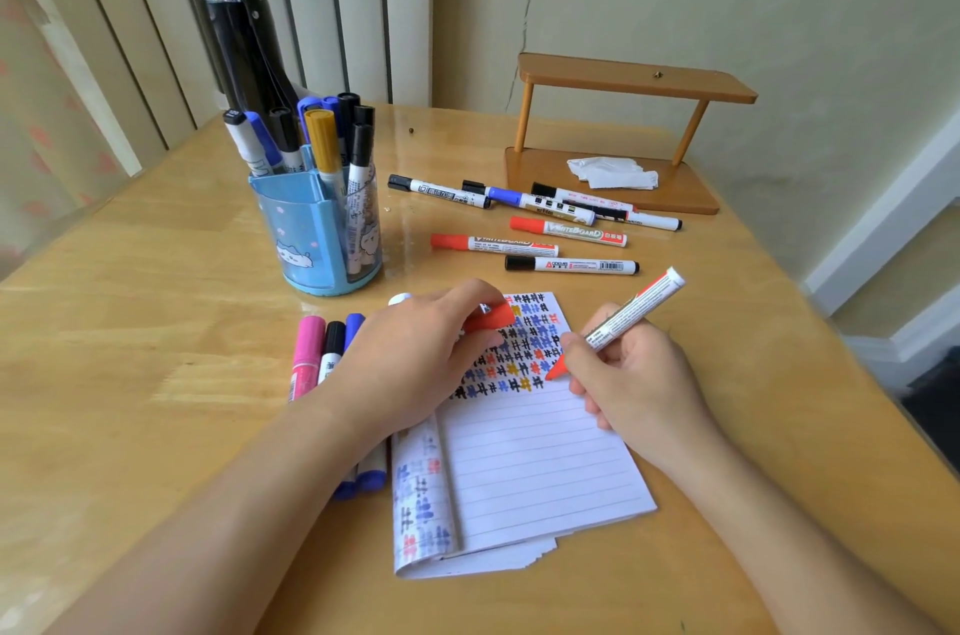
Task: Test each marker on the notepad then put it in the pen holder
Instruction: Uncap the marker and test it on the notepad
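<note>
A lined notepad (530,468) lies open on the wooden table, its top rows filled with coloured test marks. My right hand (634,374) grips an uncapped red marker (631,309), whose tip touches the page at the end of the marks. My left hand (415,354) rests on the notepad's upper left and pinches the red cap (491,317). A blue pen holder (319,229) with several markers stands behind my left hand. Several loose markers (540,219) lie behind the pad.
Pink, black and blue markers (324,354) lie left of the pad, partly under my left forearm. A brown two-tier wooden stand (613,135) with a crumpled tissue (613,173) sits at the back right. A tall black bottle (234,21) rises behind the holder.
</note>
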